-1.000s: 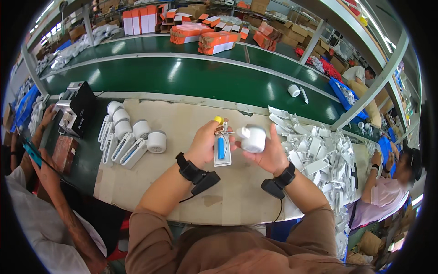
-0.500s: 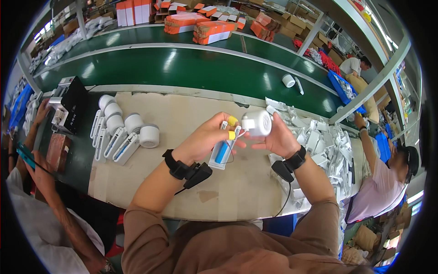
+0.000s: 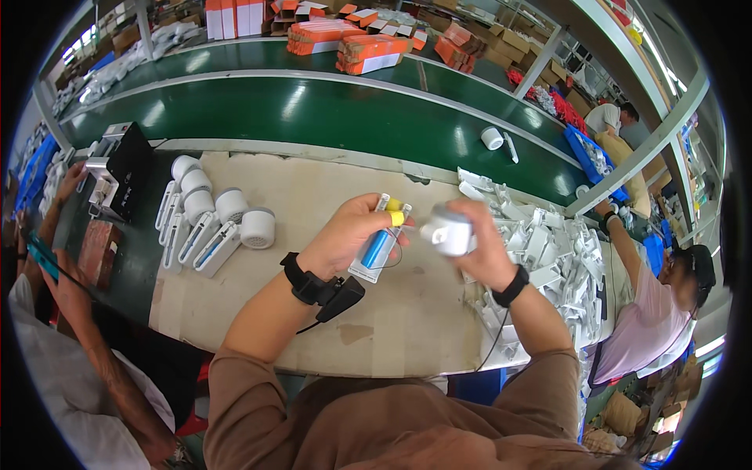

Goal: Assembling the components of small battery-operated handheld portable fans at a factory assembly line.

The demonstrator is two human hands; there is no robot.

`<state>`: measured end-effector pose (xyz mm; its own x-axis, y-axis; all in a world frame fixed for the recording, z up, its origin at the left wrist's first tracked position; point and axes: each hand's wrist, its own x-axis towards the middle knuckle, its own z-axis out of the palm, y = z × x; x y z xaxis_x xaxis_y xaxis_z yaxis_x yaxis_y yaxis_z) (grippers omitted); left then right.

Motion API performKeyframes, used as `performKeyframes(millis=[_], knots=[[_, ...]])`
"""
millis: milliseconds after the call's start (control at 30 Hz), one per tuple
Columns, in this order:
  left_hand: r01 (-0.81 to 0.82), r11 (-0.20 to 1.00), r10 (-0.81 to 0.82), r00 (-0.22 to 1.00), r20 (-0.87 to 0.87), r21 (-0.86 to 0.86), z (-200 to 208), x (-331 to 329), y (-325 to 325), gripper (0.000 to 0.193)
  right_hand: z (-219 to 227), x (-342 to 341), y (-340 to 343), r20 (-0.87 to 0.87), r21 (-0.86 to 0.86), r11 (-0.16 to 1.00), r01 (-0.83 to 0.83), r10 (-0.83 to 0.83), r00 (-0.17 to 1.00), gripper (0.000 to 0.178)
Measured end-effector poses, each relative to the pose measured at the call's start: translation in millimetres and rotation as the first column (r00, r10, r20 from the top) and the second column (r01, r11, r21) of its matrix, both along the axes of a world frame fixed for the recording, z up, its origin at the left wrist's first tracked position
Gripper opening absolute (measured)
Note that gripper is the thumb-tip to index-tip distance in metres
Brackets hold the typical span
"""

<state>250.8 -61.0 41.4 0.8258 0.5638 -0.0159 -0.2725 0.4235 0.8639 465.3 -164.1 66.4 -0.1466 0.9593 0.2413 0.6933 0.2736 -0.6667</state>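
My left hand holds an open white handle casing, pinched near its upper end. Inside the casing lies a blue cylindrical battery, and a thin wire loops out beside it. Yellow covers wrap the thumb and a fingertip of that hand. My right hand grips a white round device head with a grey rim, blurred by motion, just right of the casing. Whether a wire links the head to the casing I cannot tell.
Several white heads with handles stand at the left of the beige work surface. White casing parts are heaped at the right. Beyond runs a green conveyor carrying another head. A black-and-silver machine and co-workers flank me.
The white head has turned in my right hand, and its grey rim now shows on top. My fingers have closed over it from the right. The left hand has shifted slightly left with the casing.
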Motion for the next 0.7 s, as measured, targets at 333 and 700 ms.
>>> performKeyframes(millis=[333, 700], knots=[[-0.039, 0.970, 0.083, 0.981, -0.173, 0.242, -5, 10, -17, 0.018, 17, 17, 11, 0.471, 0.625, 0.751, -0.214, -0.143, 0.871, 0.058], [-0.060, 0.932, 0.130, 0.976, -0.173, 0.359, -11, 13, -16, 0.015, 19, 13, 7, 0.533, 0.633, 0.734, -0.246, -0.183, 0.826, 0.056]])
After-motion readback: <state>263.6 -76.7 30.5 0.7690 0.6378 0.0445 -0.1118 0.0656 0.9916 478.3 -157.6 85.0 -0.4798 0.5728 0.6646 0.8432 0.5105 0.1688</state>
